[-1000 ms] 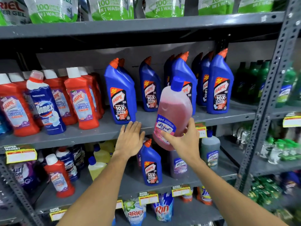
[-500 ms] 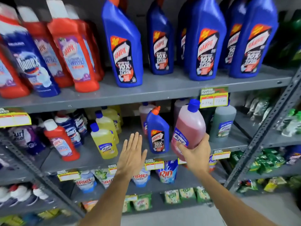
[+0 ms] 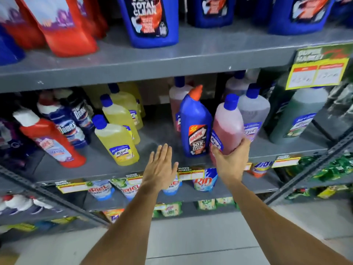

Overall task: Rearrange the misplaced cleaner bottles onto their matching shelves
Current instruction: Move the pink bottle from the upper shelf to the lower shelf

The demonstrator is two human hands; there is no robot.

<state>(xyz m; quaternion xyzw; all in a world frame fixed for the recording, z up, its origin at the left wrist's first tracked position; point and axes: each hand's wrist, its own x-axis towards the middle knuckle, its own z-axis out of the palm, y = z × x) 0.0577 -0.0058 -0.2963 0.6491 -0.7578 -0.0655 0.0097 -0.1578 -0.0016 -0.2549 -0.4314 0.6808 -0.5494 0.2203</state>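
Note:
My right hand [image 3: 230, 162] grips the base of a pink Lizol bottle [image 3: 228, 124] with a blue cap, held upright at the front of the middle shelf [image 3: 107, 165]. Right beside it, to the left, stands a blue Harpic bottle [image 3: 195, 129] with an orange cap. Behind them are another pink bottle [image 3: 176, 98] and a greyish lavender Lizol bottle [image 3: 253, 109]. My left hand [image 3: 159, 166] hovers flat and empty, fingers together, over the shelf's front edge left of the Harpic bottle. Yellow Lizol bottles [image 3: 116, 138] stand further left.
A red Harpic bottle [image 3: 50, 140] and Domex bottles [image 3: 68, 125] lean at the left of the same shelf; a dark green Lizol bottle [image 3: 298, 115] stands at right. The upper shelf [image 3: 191, 60] holds blue and red Harpic bottles. Detergent pouches [image 3: 131, 187] hang below.
The view dropped from the upper shelf to the middle one. My right hand carried the pink bottle down and in beside the blue Harpic bottle. My left hand followed, empty.

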